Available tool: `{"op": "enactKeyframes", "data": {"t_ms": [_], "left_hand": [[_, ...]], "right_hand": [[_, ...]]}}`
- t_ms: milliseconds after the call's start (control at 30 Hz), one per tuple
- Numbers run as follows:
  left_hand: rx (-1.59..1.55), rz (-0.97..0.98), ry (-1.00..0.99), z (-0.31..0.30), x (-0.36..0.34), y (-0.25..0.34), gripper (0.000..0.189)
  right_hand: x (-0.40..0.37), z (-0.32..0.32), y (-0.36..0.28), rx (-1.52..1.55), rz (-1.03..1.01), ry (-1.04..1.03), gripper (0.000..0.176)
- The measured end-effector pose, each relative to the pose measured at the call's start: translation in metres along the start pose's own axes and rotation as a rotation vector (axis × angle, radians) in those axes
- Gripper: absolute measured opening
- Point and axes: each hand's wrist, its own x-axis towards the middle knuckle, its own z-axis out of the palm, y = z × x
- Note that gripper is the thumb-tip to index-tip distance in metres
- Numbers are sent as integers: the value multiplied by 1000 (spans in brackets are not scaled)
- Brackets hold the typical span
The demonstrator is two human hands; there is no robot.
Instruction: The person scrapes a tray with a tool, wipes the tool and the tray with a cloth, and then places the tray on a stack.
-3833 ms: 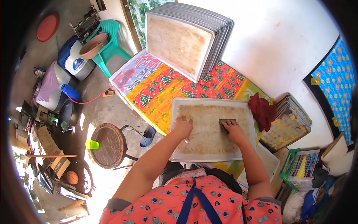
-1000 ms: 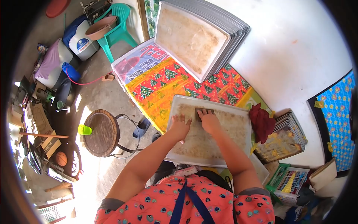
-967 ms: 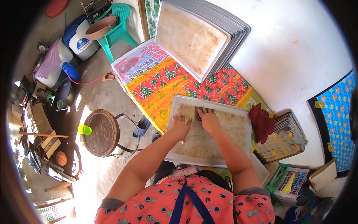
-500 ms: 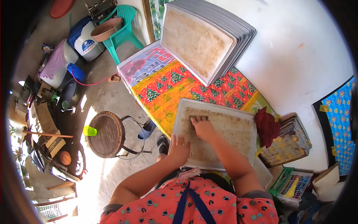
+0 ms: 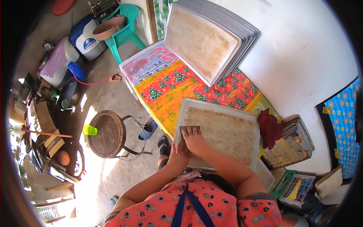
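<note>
A shallow metal baking tray (image 5: 227, 132) with brown residue lies at the near end of the table. My right hand (image 5: 194, 142) presses a thin, dark rectangular scraper (image 5: 190, 128) flat against the tray's left part, fingers bent over it. Just to its left, my left hand (image 5: 177, 157) grips the tray's left edge, fingers close together; its underside grip is hidden. At the table's far end leans a thick stack of similar trays (image 5: 202, 41), the front one also stained brown. A dark red cloth (image 5: 269, 128) sits by the tray's right edge.
The table has a red and yellow Christmas-tree cover (image 5: 166, 90). More stained trays (image 5: 291, 147) lean against the wall at right, above a crate (image 5: 295, 187). At left stand a round wooden stool (image 5: 107, 134) with a green cup (image 5: 90, 130) and a green chair (image 5: 126, 32).
My right hand has slid the scraper left and toward me across the tray, close to my left hand. My left hand has shifted slightly left onto the tray's edge.
</note>
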Motion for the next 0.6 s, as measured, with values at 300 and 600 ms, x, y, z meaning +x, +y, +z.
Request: {"op": "enactKeyframes", "data": {"t_ms": [300, 600], "left_hand": [[-13, 1, 168, 13, -3, 3, 56], [-35, 4, 169, 15, -3, 3, 55]], "right_hand": [[27, 3, 28, 15, 157, -30, 43], [2, 1, 70, 160, 181, -102, 44]]}}
